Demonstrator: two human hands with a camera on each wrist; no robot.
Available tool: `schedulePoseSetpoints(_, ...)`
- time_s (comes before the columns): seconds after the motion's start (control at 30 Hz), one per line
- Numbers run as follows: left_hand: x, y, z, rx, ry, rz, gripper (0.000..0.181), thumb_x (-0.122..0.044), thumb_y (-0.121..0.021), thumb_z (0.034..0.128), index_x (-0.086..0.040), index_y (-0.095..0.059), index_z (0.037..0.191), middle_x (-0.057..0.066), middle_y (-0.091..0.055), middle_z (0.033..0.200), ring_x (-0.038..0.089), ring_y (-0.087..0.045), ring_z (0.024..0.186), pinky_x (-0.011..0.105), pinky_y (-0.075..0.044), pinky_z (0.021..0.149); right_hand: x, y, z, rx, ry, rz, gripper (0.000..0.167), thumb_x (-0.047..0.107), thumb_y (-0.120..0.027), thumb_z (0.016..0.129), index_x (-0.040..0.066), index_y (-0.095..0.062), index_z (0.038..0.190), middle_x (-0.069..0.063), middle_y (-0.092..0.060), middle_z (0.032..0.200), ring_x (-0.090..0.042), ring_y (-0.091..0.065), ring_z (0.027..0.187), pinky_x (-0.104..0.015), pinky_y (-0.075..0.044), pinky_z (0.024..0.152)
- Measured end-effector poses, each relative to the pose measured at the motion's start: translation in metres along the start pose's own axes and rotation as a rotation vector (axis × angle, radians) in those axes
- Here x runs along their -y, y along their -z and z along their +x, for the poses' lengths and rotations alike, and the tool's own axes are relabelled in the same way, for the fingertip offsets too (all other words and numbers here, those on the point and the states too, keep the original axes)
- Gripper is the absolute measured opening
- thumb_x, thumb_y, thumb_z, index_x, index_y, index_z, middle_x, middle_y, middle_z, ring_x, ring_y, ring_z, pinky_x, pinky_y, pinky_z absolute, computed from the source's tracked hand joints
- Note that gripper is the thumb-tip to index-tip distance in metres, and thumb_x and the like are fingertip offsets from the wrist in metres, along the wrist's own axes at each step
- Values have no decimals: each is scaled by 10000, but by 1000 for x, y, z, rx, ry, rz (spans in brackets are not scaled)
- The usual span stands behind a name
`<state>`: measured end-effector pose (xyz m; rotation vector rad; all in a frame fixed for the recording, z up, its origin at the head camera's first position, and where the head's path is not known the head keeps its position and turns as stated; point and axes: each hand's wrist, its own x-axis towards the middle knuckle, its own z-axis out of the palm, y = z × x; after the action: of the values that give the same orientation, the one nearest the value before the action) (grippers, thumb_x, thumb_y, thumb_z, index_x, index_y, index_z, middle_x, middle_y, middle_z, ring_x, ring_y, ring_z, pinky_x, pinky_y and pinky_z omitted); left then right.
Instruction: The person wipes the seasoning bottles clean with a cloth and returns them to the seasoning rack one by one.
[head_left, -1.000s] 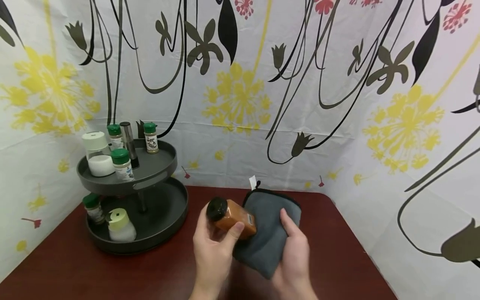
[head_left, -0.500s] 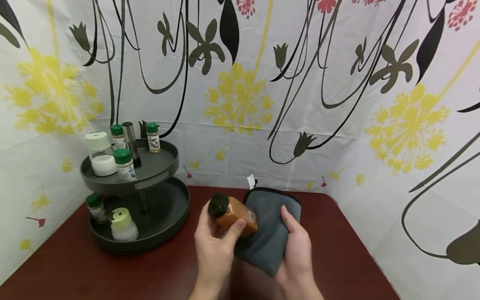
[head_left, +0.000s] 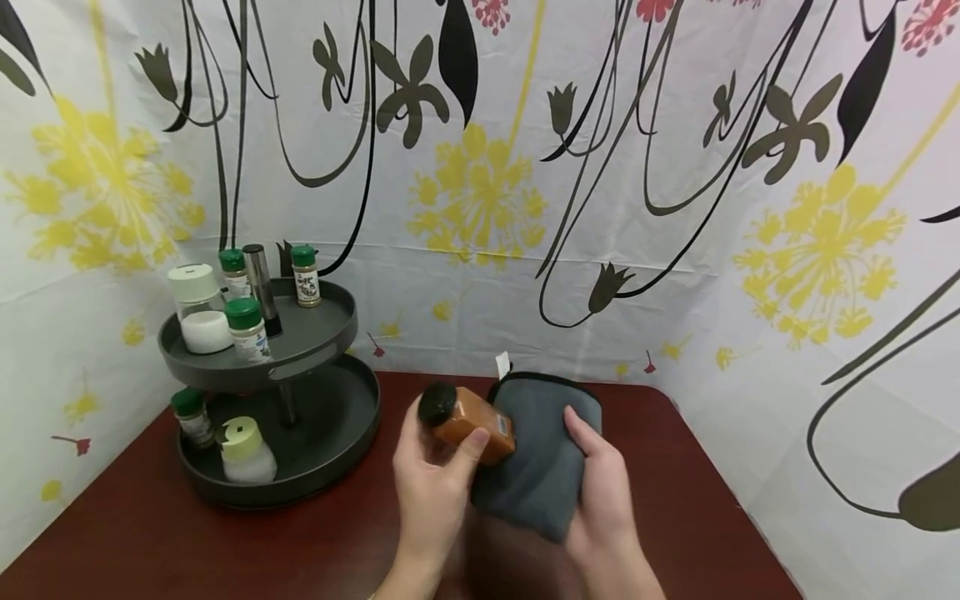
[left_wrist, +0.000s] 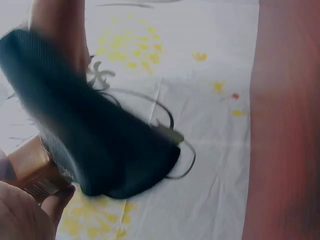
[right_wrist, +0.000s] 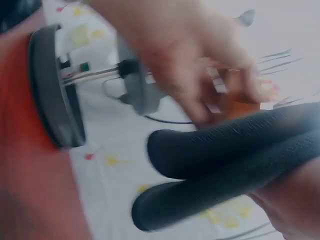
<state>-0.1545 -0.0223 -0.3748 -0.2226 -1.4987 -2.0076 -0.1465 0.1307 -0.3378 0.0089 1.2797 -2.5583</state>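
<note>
My left hand (head_left: 431,492) grips a spice bottle (head_left: 480,423) with orange-brown contents and a black cap. The bottle is tilted, cap toward the upper left, with its base end against a folded grey cloth (head_left: 536,458). My right hand (head_left: 603,492) holds this cloth by its right side, thumb on the front face. A black edge and a white tag show at the cloth's top. In the left wrist view, the cloth (left_wrist: 95,125) is blurred and hides part of the bottle (left_wrist: 37,165). Two layers of the cloth (right_wrist: 215,150) show in the right wrist view.
A dark two-tier round rack (head_left: 311,362) stands on the left of the reddish-brown table (head_left: 330,542). It carries several green-capped spice jars, a white-lidded container (head_left: 198,308), a metal cylinder (head_left: 261,292) and a yellow-lidded jar (head_left: 247,450). A patterned curtain hangs behind.
Both hands have moved up slightly with the bottle and the cloth. The right hand has shifted a little to the right, and the cloth's lower corner has swung up and right.
</note>
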Motion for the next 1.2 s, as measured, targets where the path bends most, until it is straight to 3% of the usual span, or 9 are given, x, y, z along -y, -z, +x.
schedulePoseSetpoints(0.07,1,-4,2,23,-15,-15,592,-33,-832,910,-85,-580,1443,136,-689,1328,179,-710,1206,272,-610,968,-5,-3,8,42,15,34,621,544,-392,1134,229,-254,1652,38,-512,1552,-117,-564,1379,-356,-487,1177)
schedulePoseSetpoints(0.2,2,-4,10,34,-45,-22,594,-18,-824,912,-84,-579,1449,139,-693,1338,183,-711,1223,277,-608,977,-18,-1,7,108,-97,63,753,583,-396,1120,225,-92,1708,-22,-267,1710,-157,-447,1491,-383,-402,1262)
schedulePoseSetpoints(0.3,3,2,15,8,-38,-2,590,-5,-825,908,-71,-581,1441,135,-698,1322,158,-716,1204,258,-609,962,-11,3,-3,63,-135,6,740,583,-469,1102,235,-156,1675,19,-402,1627,-129,-563,1384,-390,-437,1237)
schedulePoseSetpoints(0.43,4,5,17,-2,-36,-9,594,9,-824,902,-52,-578,1439,132,-692,1315,153,-715,1187,244,-606,958,1,0,3,-21,-29,-49,594,530,-505,1102,204,-339,1570,69,-626,1363,-107,-676,1189,-375,-537,1114)
schedulePoseSetpoints(0.53,6,2,15,35,-44,-13,606,-14,-832,904,-52,-572,1451,152,-690,1340,164,-711,1207,255,-604,971,-6,-2,14,20,-16,-15,623,533,-457,1119,195,-299,1619,28,-568,1450,-116,-638,1240,-366,-535,1110)
schedulePoseSetpoints(0.67,8,5,15,37,-48,16,605,-9,-830,904,-59,-575,1451,157,-697,1337,151,-716,1206,246,-606,962,-18,0,8,113,-146,27,720,543,-430,1125,205,-133,1687,-4,-392,1608,-119,-567,1353,-368,-468,1202)
schedulePoseSetpoints(0.77,6,11,17,-2,-34,25,590,20,-822,901,-54,-582,1435,145,-699,1305,135,-718,1183,226,-606,945,-10,1,-4,102,-187,-8,674,533,-485,1111,220,-217,1645,41,-514,1517,-109,-626,1290,-369,-486,1187)
schedulePoseSetpoints(1.0,-2,9,14,13,-53,7,580,-3,-820,912,-76,-588,1438,129,-684,1326,161,-708,1205,244,-602,973,7,-7,8,17,-3,-36,512,486,-500,1111,197,-398,1521,56,-648,1315,-124,-678,1143,-365,-562,1052)
schedulePoseSetpoints(1.2,-4,7,12,25,-88,14,581,13,-814,912,-56,-584,1441,150,-691,1320,154,-714,1202,243,-606,968,-12,-10,2,135,-109,17,632,526,-420,1134,198,-249,1648,41,-562,1482,-111,-603,1324,-360,-484,1174)
